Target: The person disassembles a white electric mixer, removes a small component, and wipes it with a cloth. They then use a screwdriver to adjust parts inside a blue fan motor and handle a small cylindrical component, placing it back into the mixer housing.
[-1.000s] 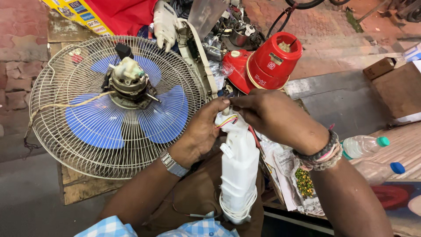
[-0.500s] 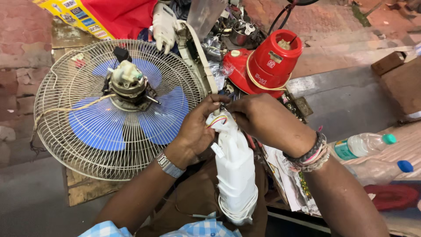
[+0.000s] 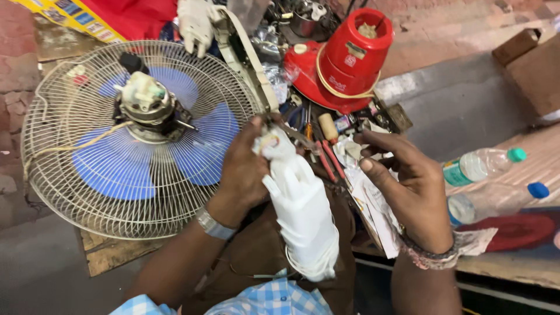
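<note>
My left hand (image 3: 245,169) grips the top end of a white plastic fan housing (image 3: 303,213) that stands tilted on my lap, with thin wires showing at its upper tip. Off the housing to the right hovers my right hand (image 3: 408,186), fingers apart and holding nothing, above a heap of papers and small tools. To the left lies a fan (image 3: 137,134) with a cream wire guard, blue blades and a bare motor at its centre.
A red mixer base (image 3: 344,61) stands at the back on a cluttered bench with pliers and screwdrivers (image 3: 324,149). Two plastic water bottles (image 3: 481,166) lie at the right. A cardboard box (image 3: 534,64) sits far right.
My right hand has let go of the housing's top and moved right, opening. My left hand keeps hold of the housing.
</note>
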